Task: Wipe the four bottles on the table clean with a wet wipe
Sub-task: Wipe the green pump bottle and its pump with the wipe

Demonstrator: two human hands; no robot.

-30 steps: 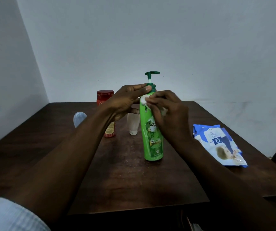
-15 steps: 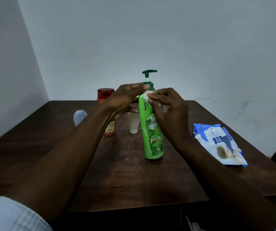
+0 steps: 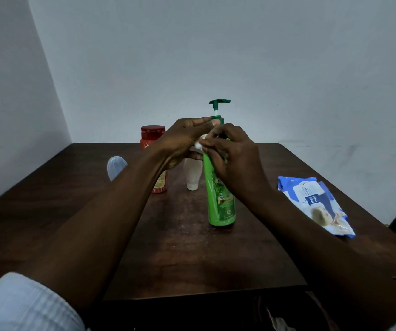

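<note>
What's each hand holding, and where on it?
Left hand holds the green pump bottle at its neck. Right hand pinches a bunched wet wipe against the bottle's shoulder.

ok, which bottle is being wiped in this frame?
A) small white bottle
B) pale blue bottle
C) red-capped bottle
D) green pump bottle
D: the right hand pinches the white wet wipe against the shoulder of the green pump bottle, while the left hand holds its neck.
</note>
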